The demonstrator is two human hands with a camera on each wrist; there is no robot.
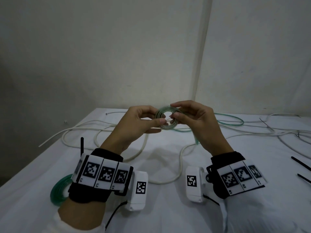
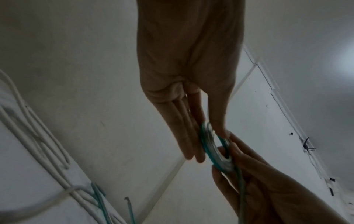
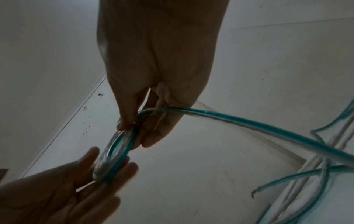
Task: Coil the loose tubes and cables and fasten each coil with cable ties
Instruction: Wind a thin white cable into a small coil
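A: Count pls?

B: Two hands, one coil betw. them. Left hand (image 1: 139,121) pinches the near-left side of the small tube coil (image 1: 166,119), thumb on one face, straight fingers (image 2: 188,136) flat on the other. Right hand (image 1: 193,120) pinches the far-right side, thumb and fingertips curled over the rim. Coil is held up in the air, above the middle of the table's far half.

A: Rest of the tube?

B: Its loose tail (image 3: 249,122) runs off under the right hand, down to the table (image 1: 168,207) and out toward the far right. One more green coil (image 1: 59,190), already wound, lies near the left edge, partly hidden by the left wristband. White cables (image 1: 94,125): several loops tangled over the far-left part, more strands at the far-right; can't count strands exactly. Two black sticks (image 1: 301,163) at the right edge, prob. cable ties, can't be sure. One black rod (image 1: 82,145) stands up by the left wrist.

A: Surface, room?

B: White cloth on the table, a bit creased. Plain pale walls behind, meeting in a corner beyond the far edge, right of centre.

A: Space to move?

B: Near-middle strip betw. the wrists is bare cloth, bar one white loop (image 1: 168,180) reaching in. Far edge sits close to the wall. Left edge slants away.
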